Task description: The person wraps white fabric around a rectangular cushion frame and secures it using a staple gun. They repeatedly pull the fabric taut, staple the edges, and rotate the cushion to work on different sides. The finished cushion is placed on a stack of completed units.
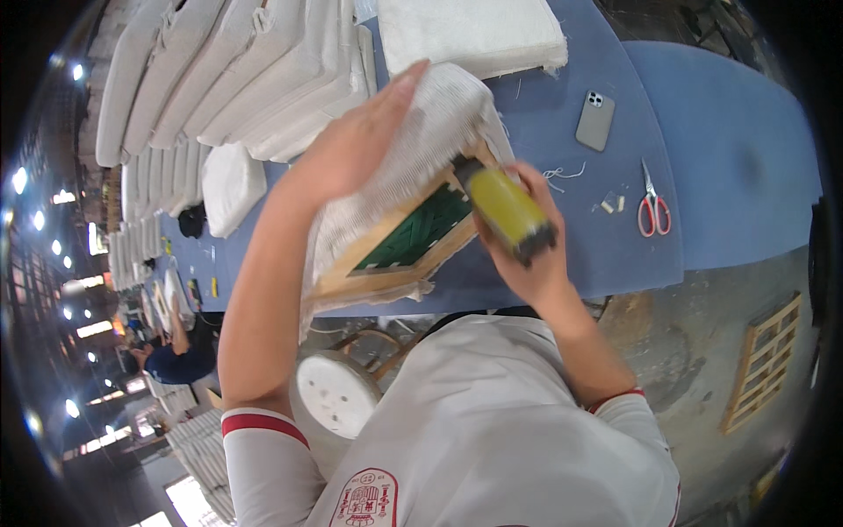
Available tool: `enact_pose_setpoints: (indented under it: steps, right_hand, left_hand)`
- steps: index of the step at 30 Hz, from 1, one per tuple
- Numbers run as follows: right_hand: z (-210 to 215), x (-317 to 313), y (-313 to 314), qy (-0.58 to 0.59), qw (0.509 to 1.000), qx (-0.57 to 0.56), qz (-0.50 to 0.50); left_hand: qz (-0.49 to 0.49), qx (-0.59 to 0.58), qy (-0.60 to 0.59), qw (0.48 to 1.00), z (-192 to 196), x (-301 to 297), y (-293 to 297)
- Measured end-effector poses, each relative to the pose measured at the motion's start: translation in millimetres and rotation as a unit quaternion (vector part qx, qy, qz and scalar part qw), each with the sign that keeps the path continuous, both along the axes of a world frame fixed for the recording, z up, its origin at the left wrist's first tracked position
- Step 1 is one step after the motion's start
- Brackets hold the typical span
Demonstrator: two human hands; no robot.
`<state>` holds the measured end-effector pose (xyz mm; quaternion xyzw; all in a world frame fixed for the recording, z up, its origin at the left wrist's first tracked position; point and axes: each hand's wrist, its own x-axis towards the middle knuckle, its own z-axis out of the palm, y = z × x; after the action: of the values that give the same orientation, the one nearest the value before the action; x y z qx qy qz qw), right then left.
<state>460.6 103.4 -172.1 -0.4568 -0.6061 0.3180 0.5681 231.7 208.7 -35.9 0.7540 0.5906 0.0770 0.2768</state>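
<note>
— Where the blue counter (562, 132) ends, what stands?
— Seat frame (399, 250), white-covered, tilted. Left hand (356, 145) flat on fabric, fingers extended; right hand (527, 255) closed round yellow stapler (507, 209).

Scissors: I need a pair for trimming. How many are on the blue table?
1: red-handled scissors lie on the blue table, right of the phone. Others may be hidden.

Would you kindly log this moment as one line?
left hand: flat on white fabric | right hand: holds yellow tool | seat frame: tilted on table
</note>
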Motion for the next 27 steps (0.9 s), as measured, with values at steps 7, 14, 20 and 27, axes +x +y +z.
enact_pose_setpoints:
  steps: [7,14,20,27]
  right_hand:
    - [-15,-33,36,0.115,0.991,-0.036,0.062]
    - [7,-23,27,0.108,0.992,-0.04,0.043]
    - [15,-28,37,0.138,0.99,0.028,0.009]
    - [1,-40,40,0.139,0.99,0.026,0.012]
  left_hand:
    - [-0.069,0.1,0.081,0.989,-18,-21,22]
    - [-0.123,0.137,0.105,0.977,-11,-16,8]
    - [-0.13,0.132,0.114,0.976,-6,-16,6]
    - [-0.124,0.139,0.123,0.975,-7,-14,3]
